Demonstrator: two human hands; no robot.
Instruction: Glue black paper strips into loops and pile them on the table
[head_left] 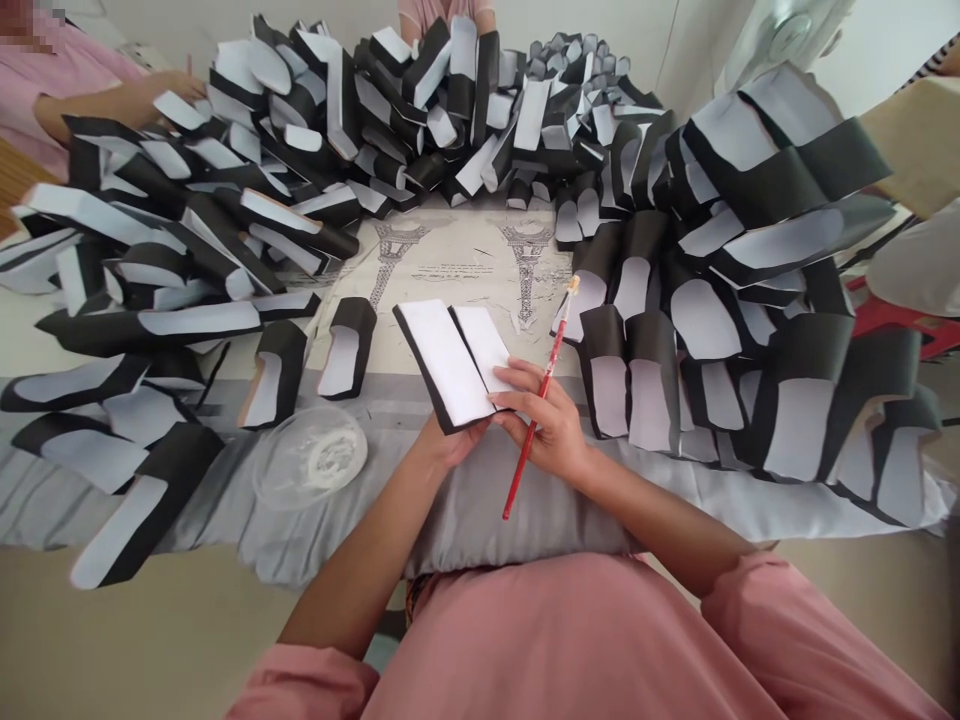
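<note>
A folded piece of black-backed card with a white face (pixel 448 362) lies open like a booklet in my left hand (pixel 450 442), which supports it from below. My right hand (pixel 541 420) grips a red paintbrush (pixel 541 402) between its fingers, bristle end pointing up and away. The fingertips of that hand press on the lower edge of the folded piece. Just ahead stand two similar black-and-white pieces (pixel 347 347), with many more heaped to either side.
Large heaps of folded black-and-white pieces (pixel 780 190) curve around a printed sheet with Eiffel Tower drawings (pixel 457 262). A clear plastic lid with white residue (pixel 310 458) rests on grey cloth (pixel 480 520). A co-worker's hand (pixel 161 95) reaches in at upper left.
</note>
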